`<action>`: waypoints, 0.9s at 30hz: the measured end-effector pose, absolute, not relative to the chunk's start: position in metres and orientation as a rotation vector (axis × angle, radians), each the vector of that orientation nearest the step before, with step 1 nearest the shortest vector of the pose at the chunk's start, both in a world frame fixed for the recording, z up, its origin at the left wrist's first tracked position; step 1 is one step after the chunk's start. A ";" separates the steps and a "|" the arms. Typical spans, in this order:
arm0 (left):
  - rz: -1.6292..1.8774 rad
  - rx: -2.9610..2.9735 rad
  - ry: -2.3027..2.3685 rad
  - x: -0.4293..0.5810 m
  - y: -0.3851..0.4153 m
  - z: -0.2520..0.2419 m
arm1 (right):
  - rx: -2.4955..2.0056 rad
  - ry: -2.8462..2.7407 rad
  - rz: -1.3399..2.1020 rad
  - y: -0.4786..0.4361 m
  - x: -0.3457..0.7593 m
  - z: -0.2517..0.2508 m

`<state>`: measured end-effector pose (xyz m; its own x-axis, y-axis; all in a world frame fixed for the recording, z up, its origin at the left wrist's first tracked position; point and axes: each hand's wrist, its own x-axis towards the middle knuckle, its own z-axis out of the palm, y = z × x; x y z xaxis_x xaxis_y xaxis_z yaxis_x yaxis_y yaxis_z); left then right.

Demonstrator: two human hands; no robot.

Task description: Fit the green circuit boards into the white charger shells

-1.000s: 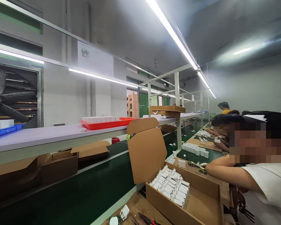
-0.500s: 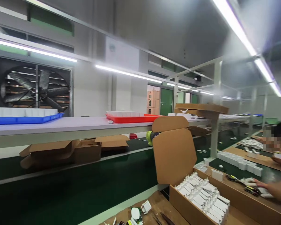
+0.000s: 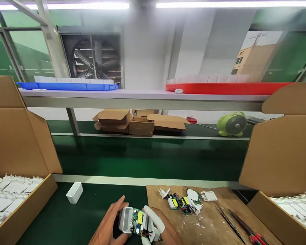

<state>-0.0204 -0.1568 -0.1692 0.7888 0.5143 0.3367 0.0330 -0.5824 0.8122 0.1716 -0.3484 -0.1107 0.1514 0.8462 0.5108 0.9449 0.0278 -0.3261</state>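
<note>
Low in the view, my left hand (image 3: 107, 223) curls its thumb and fingers around a white plastic case (image 3: 126, 217). My right hand (image 3: 167, 229), with white covers on some fingers, grips a green circuit board (image 3: 137, 221) that bears a yellow transformer and small capacitors. The board meets the open side of the case; how deep it sits inside I cannot tell. White parts at the board's right end are partly hidden by the covered fingers. Another white case (image 3: 74, 192) rests on the green surface to the left.
Brown board (image 3: 206, 224) holds more circuit boards (image 3: 185, 203), tweezers (image 3: 229, 223) and red-handled pliers (image 3: 255, 234). Open cartons of white parts flank me, left (image 3: 38, 200) and right (image 3: 275, 214). A shelf (image 3: 142, 95) carries blue (image 3: 68, 86) and red (image 3: 229, 88) trays; a green fan (image 3: 232, 124) stands below.
My view has swung left and down, from the right-hand carton and a co-worker to the bench straight ahead. Both my hands, with the case and circuit board, are now in sight.
</note>
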 end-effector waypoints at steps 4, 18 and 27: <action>0.753 2.157 0.343 -0.018 -0.158 -0.170 | -1.725 -1.794 -0.334 -0.339 0.173 -0.133; 0.661 2.279 0.215 -0.022 -0.155 -0.159 | -1.748 -1.775 -0.137 -0.339 0.158 -0.130; 0.637 2.309 0.233 -0.022 -0.154 -0.159 | -1.734 -1.823 -0.024 -0.345 0.155 -0.103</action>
<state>-0.0216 -0.1544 -0.1586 0.8617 0.3391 0.3775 -0.0159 -0.7255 0.6881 0.1547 -0.3446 -0.1034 0.0493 0.8985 0.4361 0.9096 0.1400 -0.3912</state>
